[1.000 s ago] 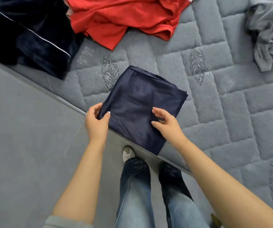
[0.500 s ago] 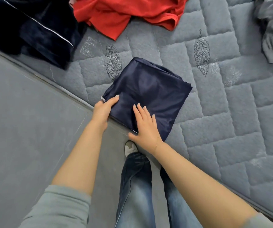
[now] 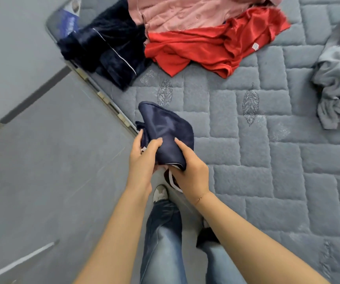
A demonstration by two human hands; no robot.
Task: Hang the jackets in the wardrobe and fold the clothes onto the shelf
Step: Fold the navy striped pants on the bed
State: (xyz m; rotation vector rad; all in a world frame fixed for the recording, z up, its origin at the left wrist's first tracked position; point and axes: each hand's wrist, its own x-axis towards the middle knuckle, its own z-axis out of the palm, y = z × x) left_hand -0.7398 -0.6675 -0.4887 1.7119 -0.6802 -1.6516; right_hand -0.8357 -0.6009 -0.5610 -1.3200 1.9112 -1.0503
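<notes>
A folded navy satin garment [image 3: 165, 130] is lifted off the grey quilted mattress [image 3: 267, 160] at its near edge. My left hand [image 3: 142, 158] grips the garment's left side, thumb on top. From the right, my right hand [image 3: 189, 169] holds its lower corner, thumb over the cloth and fingers beneath. Further back on the mattress lie a dark navy velvet garment with white piping [image 3: 103, 48], a red garment [image 3: 212, 44] and a pink one [image 3: 185, 13]. A grey garment [image 3: 339, 78] is crumpled at the right edge.
The grey floor [image 3: 52, 171] spreads to the left of the bed. My legs in blue jeans [image 3: 160, 232] stand against the mattress edge. A blue and white packet [image 3: 68, 21] sits at the mattress's far left corner.
The folded navy garment lay flat under my hands on the mattress; now both hands grip it and have lifted it off the bed. The view has tilted up, showing more clothes.
</notes>
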